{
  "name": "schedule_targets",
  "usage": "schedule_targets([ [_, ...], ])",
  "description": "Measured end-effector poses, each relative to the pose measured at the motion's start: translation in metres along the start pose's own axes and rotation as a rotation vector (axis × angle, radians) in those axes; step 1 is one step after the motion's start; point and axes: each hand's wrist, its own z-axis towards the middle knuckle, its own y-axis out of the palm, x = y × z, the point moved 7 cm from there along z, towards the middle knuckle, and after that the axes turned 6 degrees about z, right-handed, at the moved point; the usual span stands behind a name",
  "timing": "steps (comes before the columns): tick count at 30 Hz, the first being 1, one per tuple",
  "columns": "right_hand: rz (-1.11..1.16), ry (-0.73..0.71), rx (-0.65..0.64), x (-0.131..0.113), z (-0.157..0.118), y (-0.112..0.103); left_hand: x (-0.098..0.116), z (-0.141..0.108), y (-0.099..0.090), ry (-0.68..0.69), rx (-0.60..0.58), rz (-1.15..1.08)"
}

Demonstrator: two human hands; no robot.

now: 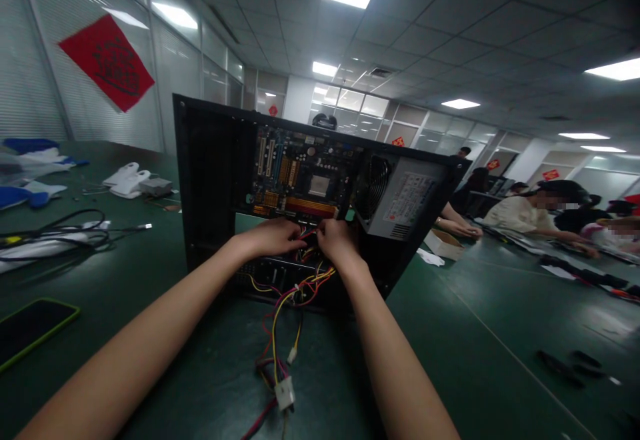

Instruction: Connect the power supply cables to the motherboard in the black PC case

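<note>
Standing open-sided on the green desk [210,387], the black computer case [207,173] faces the person, a circuit board [300,167] and silver power supply [407,197] inside it. The left hand [283,236] and right hand [337,240] reach into the case, fingers bent at some thin wires [306,253]; from here I can't tell whether either grips one. Colored cables [296,293] spill from the case, with a white connector [285,393] in front of it. Left of the case lies a phone [37,327]; right of it, a small box [446,247].

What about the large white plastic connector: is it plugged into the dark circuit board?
No, the large white plastic connector is outside the black computer case, apart from the dark circuit board.
</note>
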Motion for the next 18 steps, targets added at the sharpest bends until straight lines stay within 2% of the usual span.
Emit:
schedule_targets([
  [7,-0.026,0.027,-0.031,0.0,0.002,0.002,-0.001,0.0,0.001,0.017,0.025,0.055],
  [14,0.016,0.03,-0.05,-0.001,0.001,0.005,-0.007,-0.004,-0.016,-0.107,0.248,0.091],
  [18,0.032,0.02,-0.05,-0.002,0.001,0.005,-0.012,-0.003,-0.014,-0.098,0.245,0.066],
])
